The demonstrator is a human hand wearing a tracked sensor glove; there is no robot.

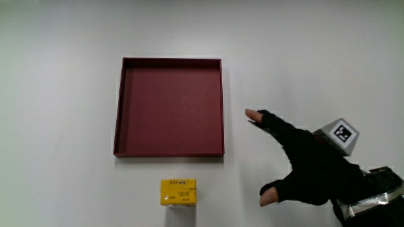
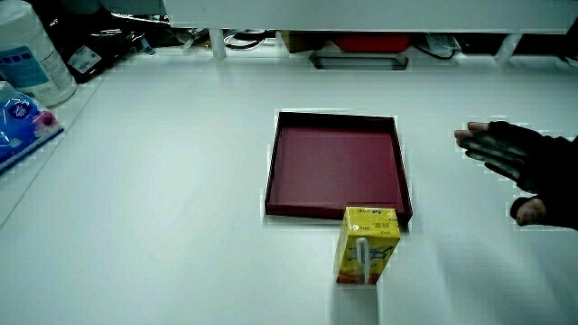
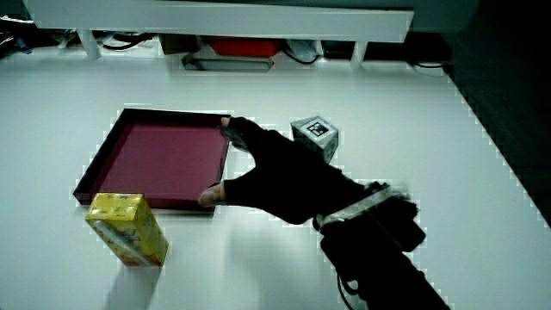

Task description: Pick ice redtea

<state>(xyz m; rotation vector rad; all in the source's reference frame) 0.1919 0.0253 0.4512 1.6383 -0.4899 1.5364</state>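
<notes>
A yellow drink carton, the ice redtea [image 1: 178, 192], stands upright on the white table, nearer to the person than the dark red tray [image 1: 126, 107]. It shows in both side views [image 2: 367, 245] [image 3: 127, 227]. The tray [image 2: 405, 181] [image 3: 99, 168] has nothing in it. The hand [image 1: 302, 162] hovers over the bare table beside the tray, fingers spread and holding nothing. Both side views show the hand [image 2: 519, 170] [image 3: 275, 176] apart from the carton, with the patterned cube [image 3: 315, 135] on its back.
A low partition with cables and a red item [image 2: 370, 41] runs along the table's edge farthest from the person. A white bottle [image 2: 32, 54] and a blue packet [image 2: 20, 122] sit at the table's corner, away from the tray.
</notes>
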